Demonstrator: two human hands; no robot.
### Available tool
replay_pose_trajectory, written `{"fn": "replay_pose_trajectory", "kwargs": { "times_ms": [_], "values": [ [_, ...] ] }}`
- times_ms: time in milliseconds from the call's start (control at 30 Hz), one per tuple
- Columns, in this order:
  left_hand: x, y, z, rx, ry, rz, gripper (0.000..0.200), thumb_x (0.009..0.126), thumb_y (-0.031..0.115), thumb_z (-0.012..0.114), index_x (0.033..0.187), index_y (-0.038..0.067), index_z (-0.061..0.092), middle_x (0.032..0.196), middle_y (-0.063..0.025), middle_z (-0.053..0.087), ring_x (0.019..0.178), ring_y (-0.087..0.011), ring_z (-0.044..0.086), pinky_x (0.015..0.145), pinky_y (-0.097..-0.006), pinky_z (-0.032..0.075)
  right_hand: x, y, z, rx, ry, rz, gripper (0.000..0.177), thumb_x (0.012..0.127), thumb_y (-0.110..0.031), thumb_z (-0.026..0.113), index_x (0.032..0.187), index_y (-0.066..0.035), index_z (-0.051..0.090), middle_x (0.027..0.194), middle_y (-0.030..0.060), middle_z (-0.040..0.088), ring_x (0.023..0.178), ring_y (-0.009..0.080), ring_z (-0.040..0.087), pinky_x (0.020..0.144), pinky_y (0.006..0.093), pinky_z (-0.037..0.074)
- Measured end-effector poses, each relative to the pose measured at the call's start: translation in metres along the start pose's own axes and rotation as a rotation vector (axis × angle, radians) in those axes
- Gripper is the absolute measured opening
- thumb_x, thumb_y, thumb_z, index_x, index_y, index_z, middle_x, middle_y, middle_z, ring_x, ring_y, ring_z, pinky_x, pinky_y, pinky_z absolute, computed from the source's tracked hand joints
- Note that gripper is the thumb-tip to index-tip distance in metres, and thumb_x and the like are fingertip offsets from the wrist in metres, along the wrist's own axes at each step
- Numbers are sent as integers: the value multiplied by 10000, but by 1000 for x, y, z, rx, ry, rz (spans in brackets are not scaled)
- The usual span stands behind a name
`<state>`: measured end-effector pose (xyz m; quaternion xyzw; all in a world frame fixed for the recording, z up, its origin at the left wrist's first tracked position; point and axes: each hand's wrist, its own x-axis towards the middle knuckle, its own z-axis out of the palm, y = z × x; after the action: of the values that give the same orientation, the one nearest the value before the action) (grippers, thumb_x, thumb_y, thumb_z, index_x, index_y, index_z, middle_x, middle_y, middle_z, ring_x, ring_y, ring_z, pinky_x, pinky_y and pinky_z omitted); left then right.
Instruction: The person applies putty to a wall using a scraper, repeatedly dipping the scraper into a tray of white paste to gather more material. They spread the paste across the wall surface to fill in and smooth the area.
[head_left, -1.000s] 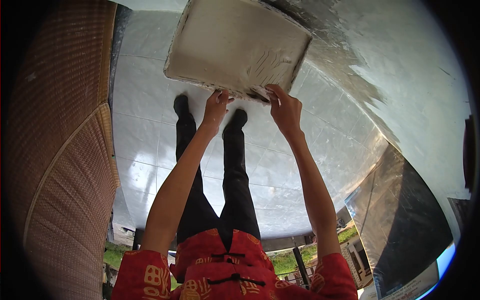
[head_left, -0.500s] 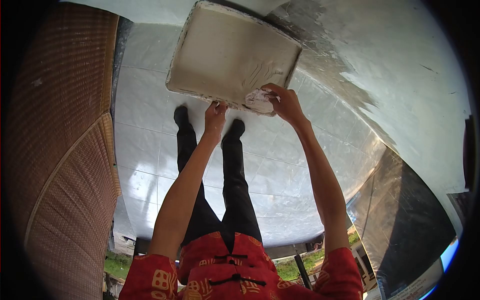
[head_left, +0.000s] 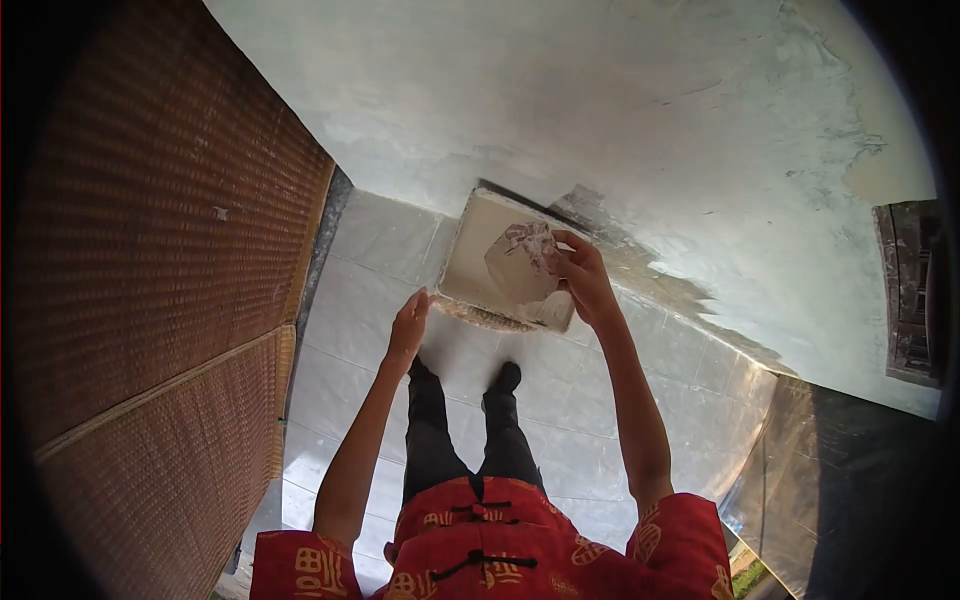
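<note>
Floor: pale glossy tiles (head_left: pixel 350 300) run from the person's feet up to a white, patchy wall (head_left: pixel 600 100) between 11 and 2 o'clock.
Left side: two woven brown mats, one (head_left: pixel 150 200) at 10 o'clock and one (head_left: pixel 150 470) at 8 o'clock.
Right side: one dark window frame (head_left: pixel 908 290) at 3 o'clock and one shiny sheet (head_left: pixel 830 480) at 5 o'clock.
Tray: one shallow white tray (head_left: pixel 475 275), coated in paste. It is at 12 o'clock beyond the shoes, where floor meets wall.
Left hand (head_left: pixel 408 325): the arm is stretched forward with the palm open and fingers straight. The fingertips are at the tray's 7 o'clock corner, but I cannot tell if they touch it.
Right hand (head_left: pixel 582 278): the arm is stretched forward and reaches further than the left. Its fingers are curled tight on a flat grey piece (head_left: pixel 512 265) smeared with white paste, held over the tray's 3 o'clock side.
Shoes: two, black (head_left: pixel 420 368) and (head_left: pixel 508 377), set apart at 6 o'clock of the tray.
Count: two hands, one tray, one flat piece.
</note>
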<state>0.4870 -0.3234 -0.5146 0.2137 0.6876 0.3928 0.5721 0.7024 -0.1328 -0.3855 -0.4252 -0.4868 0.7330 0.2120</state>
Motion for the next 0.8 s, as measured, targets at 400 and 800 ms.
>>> {"fn": "replay_pose_trajectory", "kwargs": {
  "times_ms": [400, 800],
  "values": [
    [-110, 319, -179, 267, 497, 1031, 450, 1017, 287, 428, 1389, 32, 429, 1373, -223, 484, 1339, -359, 389, 1109, -420, 301, -39, -297, 190, 34, -202, -579, 314, 920, -77, 554, 1207, 45, 522, 1022, 130, 661, 848, 176, 681, 736, 327, 593],
    [-225, 544, -295, 625, 1165, 1702, 445, 988, 285, 459, 1373, 63, 466, 1388, -207, 473, 1363, -422, 323, 1111, -503, 261, -37, -470, 285, 17, -231, -1047, 294, 933, -58, 492, 1192, 78, 517, 1001, 141, 661, 812, 167, 689, 699, 271, 613]
  ]
}}
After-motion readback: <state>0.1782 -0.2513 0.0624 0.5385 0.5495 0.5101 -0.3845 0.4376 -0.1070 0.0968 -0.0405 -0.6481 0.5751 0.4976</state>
